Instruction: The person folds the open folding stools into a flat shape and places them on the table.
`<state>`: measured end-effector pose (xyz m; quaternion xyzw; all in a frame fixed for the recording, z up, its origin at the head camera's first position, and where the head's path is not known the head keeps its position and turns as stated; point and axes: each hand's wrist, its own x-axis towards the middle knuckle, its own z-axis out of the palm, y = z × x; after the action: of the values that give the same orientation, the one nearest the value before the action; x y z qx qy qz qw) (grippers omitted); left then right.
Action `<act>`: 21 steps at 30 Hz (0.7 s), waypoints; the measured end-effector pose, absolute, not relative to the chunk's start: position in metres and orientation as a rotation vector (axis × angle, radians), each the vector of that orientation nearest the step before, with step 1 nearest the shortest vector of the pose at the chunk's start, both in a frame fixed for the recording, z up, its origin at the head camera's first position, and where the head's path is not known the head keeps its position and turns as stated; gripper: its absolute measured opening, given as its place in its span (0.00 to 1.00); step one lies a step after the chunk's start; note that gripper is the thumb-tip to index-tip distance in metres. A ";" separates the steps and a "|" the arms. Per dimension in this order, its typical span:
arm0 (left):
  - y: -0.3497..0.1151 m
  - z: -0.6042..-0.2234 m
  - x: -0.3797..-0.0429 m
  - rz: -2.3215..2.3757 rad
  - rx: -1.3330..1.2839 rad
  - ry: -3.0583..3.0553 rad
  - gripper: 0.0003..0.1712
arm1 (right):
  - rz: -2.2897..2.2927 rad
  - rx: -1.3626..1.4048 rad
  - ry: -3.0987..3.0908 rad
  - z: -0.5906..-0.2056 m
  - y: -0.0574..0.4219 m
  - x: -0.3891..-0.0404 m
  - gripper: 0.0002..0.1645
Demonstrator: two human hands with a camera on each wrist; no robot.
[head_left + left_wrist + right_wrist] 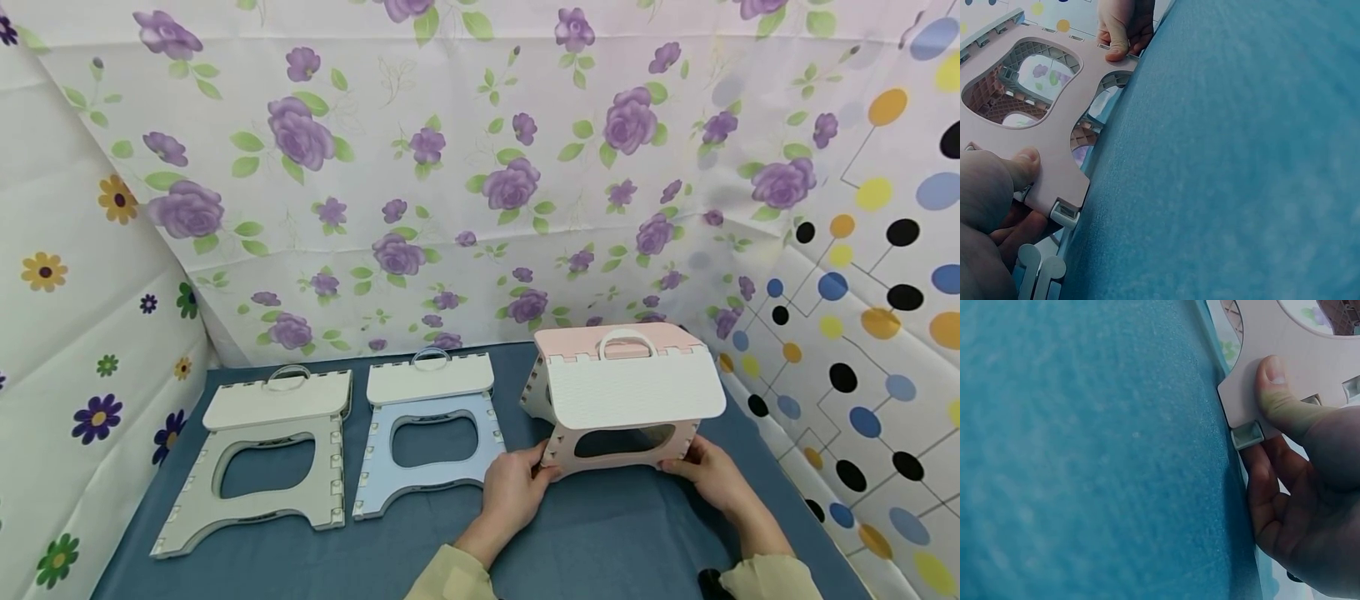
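Note:
A pink and white folding step stool [633,387] stands partly unfolded on the right side of the table, its two top panels sloping away from a ridge with a white carry handle [626,335]. My left hand [513,492] grips the lower left corner of its near leg panel, thumb in front and fingers behind. At the lower right corner, my right hand [716,475] pinches the same panel; the right wrist view shows the thumb [1275,387] flat on the pink face and the fingers [1266,487] curled behind the edge.
A blue and white folded stool [427,433] lies just left of my left hand. Further left lies a grey-green and white folded stool [277,458]. Blue cloth [600,542] covers the table. Flowered sheets [450,167] and a dotted sheet [862,375] wall it in.

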<state>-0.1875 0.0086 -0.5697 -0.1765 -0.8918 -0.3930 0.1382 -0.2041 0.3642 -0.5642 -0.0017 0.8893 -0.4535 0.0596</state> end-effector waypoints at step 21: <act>0.007 -0.568 -0.188 -1.180 -0.537 -2.578 0.24 | -1.375 0.006 2.687 -0.565 0.363 -0.203 0.30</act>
<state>-0.1878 0.0068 -0.5676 -0.1846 -0.8860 -0.4058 0.1278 -0.2032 0.3633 -0.5651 0.0020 0.8885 -0.4547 0.0617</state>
